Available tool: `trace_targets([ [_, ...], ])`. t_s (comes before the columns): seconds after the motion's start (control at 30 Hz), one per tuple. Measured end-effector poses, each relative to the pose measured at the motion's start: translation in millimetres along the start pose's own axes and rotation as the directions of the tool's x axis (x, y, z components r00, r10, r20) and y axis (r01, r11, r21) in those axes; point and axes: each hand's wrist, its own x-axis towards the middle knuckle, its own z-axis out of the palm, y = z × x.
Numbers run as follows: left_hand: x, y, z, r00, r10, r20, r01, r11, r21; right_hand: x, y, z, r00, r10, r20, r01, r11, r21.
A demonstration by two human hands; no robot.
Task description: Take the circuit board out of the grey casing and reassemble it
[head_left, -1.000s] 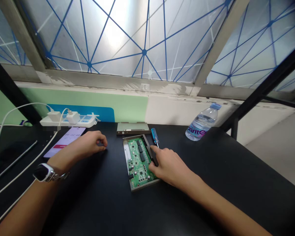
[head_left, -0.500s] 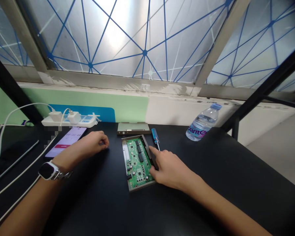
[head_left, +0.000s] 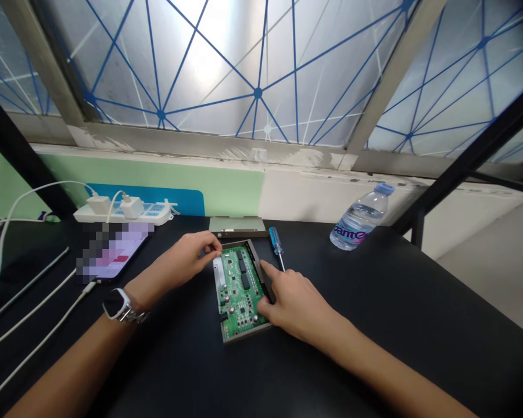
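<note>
A green circuit board point(head_left: 235, 290) lies in a shallow open metal case point(head_left: 244, 335) on the black desk. My right hand point(head_left: 294, 299) grips the case's right wall, index finger stretched along it and thumb at the inner side. At the upper left corner of the case is my left hand point(head_left: 200, 251), its fingertips pinched together; whatever may be between them is too small to make out. Just beyond the case rests a flat metal cover point(head_left: 237, 224). A screwdriver with a blue handle point(head_left: 275, 239) lies to the right of the case, its shaft pointing toward my right hand.
On the right stands a tilted-looking water bottle point(head_left: 359, 219). A phone point(head_left: 117, 255), partly blurred, lies at the left near a white power strip point(head_left: 157, 213) with plugs. White cables point(head_left: 30, 316) run across the desk's left side. A wall and window close off the back.
My left hand has moved right, from beside the phone to the case's upper left corner. The case has shifted slightly left, with my right hand still on its right wall.
</note>
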Motion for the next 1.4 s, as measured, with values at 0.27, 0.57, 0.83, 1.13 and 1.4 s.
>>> trace_targets([
  [0.27,0,10,9.4,0.993,-0.017,-0.113,0.01,0.998,-0.061,5,6,-6,0.991,0.032,-0.127,-0.013,0.99,0.144],
  [0.57,3,26,31.6,0.964,-0.251,-0.093,0.152,0.798,-0.583,45,67,-8,0.982,0.185,-0.029,-0.169,0.945,0.281],
  [0.83,3,33,39.0,0.924,-0.383,-0.016,0.197,0.511,-0.837,52,64,-12,0.971,0.163,0.175,-0.237,0.562,0.793],
  [1.13,4,38,44.0,0.881,-0.462,0.101,0.182,0.134,-0.974,45,47,-21,0.957,0.107,-0.269,0.261,0.09,0.961],
  [1.4,5,36,46.2,0.855,-0.501,0.131,0.165,0.025,-0.986,42,45,-16,0.929,0.157,-0.335,0.33,0.061,0.942],
])
